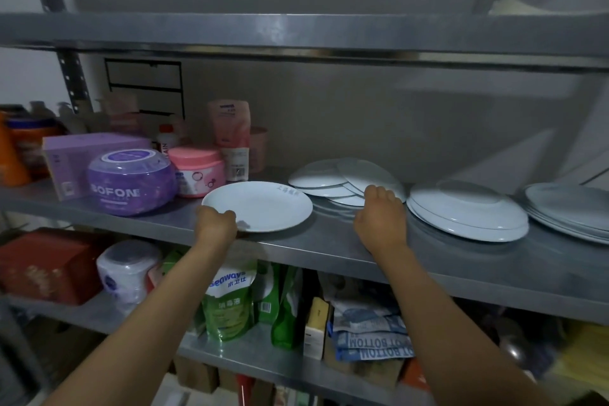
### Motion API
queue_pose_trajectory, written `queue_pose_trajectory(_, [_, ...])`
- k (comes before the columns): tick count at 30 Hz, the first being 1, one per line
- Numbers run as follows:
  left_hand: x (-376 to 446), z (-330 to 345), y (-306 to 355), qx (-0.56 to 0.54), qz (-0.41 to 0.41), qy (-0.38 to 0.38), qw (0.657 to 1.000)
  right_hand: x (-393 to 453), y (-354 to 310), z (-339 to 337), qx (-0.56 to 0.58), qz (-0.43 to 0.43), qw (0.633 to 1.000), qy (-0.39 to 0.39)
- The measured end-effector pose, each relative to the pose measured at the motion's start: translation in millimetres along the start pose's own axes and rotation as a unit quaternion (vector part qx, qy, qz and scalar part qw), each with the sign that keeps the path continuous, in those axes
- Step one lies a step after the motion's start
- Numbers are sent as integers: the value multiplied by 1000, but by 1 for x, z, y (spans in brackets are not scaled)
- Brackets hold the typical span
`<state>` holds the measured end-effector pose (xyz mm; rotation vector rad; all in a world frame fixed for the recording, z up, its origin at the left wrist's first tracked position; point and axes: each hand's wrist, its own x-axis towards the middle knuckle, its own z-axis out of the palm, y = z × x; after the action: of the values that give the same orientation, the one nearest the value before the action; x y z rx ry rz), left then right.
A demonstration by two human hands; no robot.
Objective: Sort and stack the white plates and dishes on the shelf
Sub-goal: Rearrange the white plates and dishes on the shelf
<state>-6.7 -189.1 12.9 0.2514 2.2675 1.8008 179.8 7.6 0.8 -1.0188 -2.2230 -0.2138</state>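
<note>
Glossy round white plate (260, 206) on brushed steel shelf (329, 250), left hand (216, 219) pinching its near rim. Right hand (382, 208), fingers curled onto the leaning plate pile (342, 180); grip unclear.

Bare shelf (329, 241) front gives my hands room; purple tub (131, 181) crowds left, plate stacks (468, 211) right.

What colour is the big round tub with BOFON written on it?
Purple, with white lettering: the round plastic tub, seen in the head view.
</note>
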Motion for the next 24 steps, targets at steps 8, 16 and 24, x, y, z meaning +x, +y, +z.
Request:
queue_pose_trajectory(8, [-12, 11, 3, 172, 72, 33, 982, -3, 2, -4, 10, 7, 1000, 19])
queue_pose_trajectory(16, [-45, 49, 24, 235, 385, -12, 892, -1, 26, -8, -62, -106, 992, 24])
queue_pose_trajectory(24, [-53, 136, 53, 257, 553, -167, 775, -5, 77, -18, -120, -172, 977, 34])
